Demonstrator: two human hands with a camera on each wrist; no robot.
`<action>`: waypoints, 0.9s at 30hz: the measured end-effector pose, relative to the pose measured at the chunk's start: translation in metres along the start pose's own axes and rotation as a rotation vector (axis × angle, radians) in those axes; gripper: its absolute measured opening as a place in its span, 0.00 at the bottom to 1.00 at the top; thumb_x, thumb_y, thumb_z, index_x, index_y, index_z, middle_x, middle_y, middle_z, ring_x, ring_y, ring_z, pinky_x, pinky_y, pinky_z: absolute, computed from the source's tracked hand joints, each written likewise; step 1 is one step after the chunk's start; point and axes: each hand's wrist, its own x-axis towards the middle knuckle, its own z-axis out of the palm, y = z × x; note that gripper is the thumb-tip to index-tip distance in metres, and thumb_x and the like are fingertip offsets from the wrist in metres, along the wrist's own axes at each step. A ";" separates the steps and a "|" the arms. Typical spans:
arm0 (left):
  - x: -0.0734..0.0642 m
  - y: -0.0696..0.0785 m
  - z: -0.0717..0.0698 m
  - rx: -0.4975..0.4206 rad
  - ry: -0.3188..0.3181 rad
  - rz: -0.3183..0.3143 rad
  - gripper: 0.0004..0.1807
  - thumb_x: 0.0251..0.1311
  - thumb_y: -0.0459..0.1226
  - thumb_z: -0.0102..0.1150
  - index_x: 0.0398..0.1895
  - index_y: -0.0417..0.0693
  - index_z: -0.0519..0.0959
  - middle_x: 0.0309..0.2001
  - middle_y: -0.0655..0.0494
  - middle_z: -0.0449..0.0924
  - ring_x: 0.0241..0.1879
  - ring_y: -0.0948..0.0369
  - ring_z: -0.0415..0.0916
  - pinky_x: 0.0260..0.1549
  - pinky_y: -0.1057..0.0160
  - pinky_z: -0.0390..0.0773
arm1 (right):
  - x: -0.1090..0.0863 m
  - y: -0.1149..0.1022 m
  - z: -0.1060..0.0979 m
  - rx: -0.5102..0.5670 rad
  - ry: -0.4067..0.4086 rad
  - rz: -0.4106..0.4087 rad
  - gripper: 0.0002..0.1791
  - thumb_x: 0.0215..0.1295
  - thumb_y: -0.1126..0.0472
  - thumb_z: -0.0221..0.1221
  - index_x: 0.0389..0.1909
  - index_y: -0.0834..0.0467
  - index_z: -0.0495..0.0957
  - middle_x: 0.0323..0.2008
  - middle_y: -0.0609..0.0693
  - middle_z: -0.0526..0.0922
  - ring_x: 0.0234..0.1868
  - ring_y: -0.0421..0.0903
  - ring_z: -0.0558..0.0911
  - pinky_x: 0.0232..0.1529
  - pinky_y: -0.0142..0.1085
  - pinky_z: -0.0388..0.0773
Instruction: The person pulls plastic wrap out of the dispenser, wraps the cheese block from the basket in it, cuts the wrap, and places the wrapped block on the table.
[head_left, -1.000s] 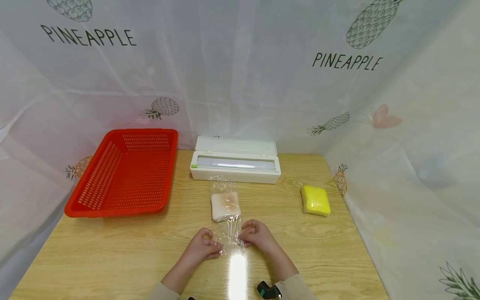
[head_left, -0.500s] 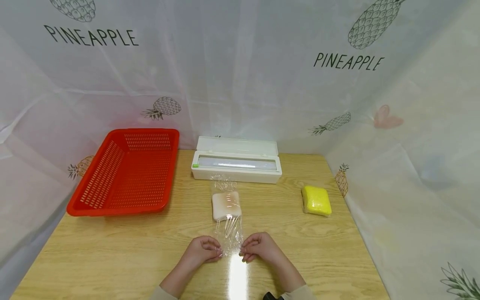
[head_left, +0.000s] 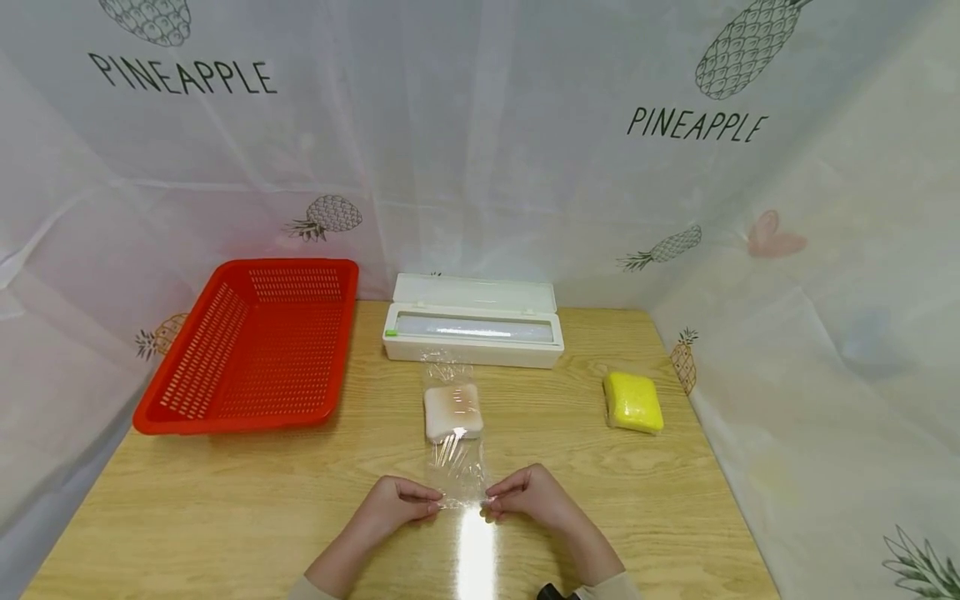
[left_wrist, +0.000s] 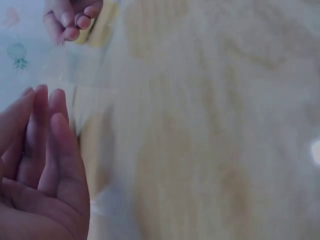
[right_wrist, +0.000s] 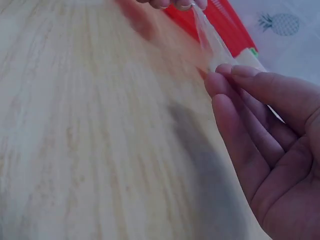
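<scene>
A strip of clear cling film (head_left: 457,475) runs from near the white box towards the person. On or under it sits a pale, rounded square block (head_left: 452,411) with a brownish patch, resembling a slice of bread; which layer lies on top is hard to tell. The left hand (head_left: 393,504) pinches the film's near left corner between thumb and fingertips. At the near right corner, the right hand (head_left: 531,496) pinches the film too. In the right wrist view, film (right_wrist: 212,37) stretches between both hands. The left wrist view shows the left hand's (left_wrist: 45,165) fingertips together.
Behind the block stands a white cling film dispenser (head_left: 474,353), its lid up and a roll inside. A red plastic basket (head_left: 341,350) is at the left. To the right lies a yellow square block (head_left: 632,402) in clear wrap. Pineapple-printed curtains enclose the wooden table (head_left: 225,508).
Both hands have moved towards the person along the film's edges to its near corners. The film's near end now looks flatter and more spread. The block has stayed in place.
</scene>
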 end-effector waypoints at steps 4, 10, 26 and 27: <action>0.001 0.008 -0.005 0.023 -0.024 0.060 0.14 0.52 0.28 0.70 0.42 0.30 0.84 0.38 0.42 0.85 0.37 0.56 0.84 0.36 0.65 0.82 | -0.001 -0.008 -0.004 -0.078 0.008 -0.040 0.12 0.54 0.73 0.68 0.40 0.71 0.84 0.35 0.60 0.86 0.36 0.50 0.87 0.38 0.37 0.83; 0.006 0.018 -0.009 0.048 -0.022 0.096 0.14 0.53 0.26 0.68 0.44 0.31 0.83 0.40 0.43 0.85 0.38 0.56 0.84 0.37 0.64 0.82 | 0.002 -0.018 -0.007 -0.050 0.038 -0.103 0.12 0.56 0.73 0.66 0.41 0.74 0.82 0.36 0.61 0.86 0.39 0.51 0.86 0.41 0.40 0.82; 0.050 0.055 -0.017 0.122 0.371 0.126 0.04 0.55 0.30 0.69 0.34 0.40 0.88 0.34 0.48 0.86 0.35 0.54 0.80 0.33 0.59 0.81 | 0.051 -0.061 -0.015 -0.256 0.347 -0.234 0.07 0.60 0.69 0.65 0.37 0.68 0.85 0.34 0.54 0.81 0.34 0.42 0.76 0.33 0.32 0.75; 0.053 0.057 -0.018 0.131 0.393 0.132 0.04 0.55 0.31 0.69 0.33 0.41 0.88 0.34 0.49 0.86 0.35 0.55 0.80 0.33 0.61 0.80 | 0.056 -0.061 -0.015 -0.257 0.368 -0.237 0.07 0.60 0.68 0.66 0.37 0.68 0.85 0.35 0.54 0.82 0.36 0.43 0.77 0.35 0.32 0.75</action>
